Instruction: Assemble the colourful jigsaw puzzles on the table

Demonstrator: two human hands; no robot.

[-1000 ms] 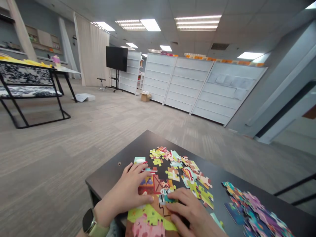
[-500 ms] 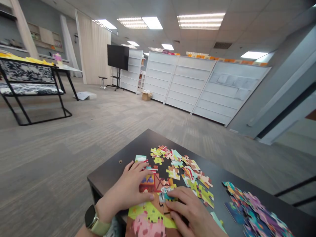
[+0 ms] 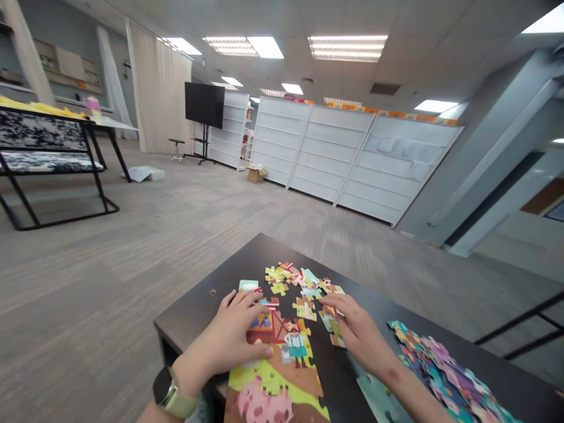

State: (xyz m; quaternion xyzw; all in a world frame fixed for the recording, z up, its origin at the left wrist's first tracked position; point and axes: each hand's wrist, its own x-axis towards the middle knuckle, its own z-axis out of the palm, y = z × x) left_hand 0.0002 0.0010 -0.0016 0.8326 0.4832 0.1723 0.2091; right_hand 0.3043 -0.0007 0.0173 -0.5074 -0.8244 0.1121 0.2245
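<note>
Much of what you work on is cut off or covered: the joined puzzle section (image 3: 282, 370) runs off the bottom edge of the view, so you see only its pink pig, green field and barn part, and your left hand (image 3: 227, 346) lies flat over its upper left corner, hiding the pieces beneath the palm. Your left wrist, with its watch (image 3: 170, 395), is cropped by the frame. Your right hand (image 3: 359, 332) covers part of the loose pieces (image 3: 308, 291) at the far side of the desk (image 3: 198, 311), and you cannot tell from here whether its fingers (image 3: 332, 301) pinch a piece or merely rest on them; they are stretched forward and slightly curled. The left fingers (image 3: 247, 299) are spread open and pressed down on the section, gripping nothing. The second heap of pieces (image 3: 445, 376) at the right, in blues and purples, blurs together and spills out of view, so its count cannot be made out. Compared with half a second ago, your right hand has left the middle of the joined section and moved up and rightward to the loose pieces, which uncovers the little farmer figure (image 3: 294, 341) now seated in the picture; your left hand has stayed where it was. By count: two hands, one joined section near the desk's front edge, two groups of loose pieces, and roughly a dozen separate pieces in the nearer group, though overlaps make that uncertain.
</note>
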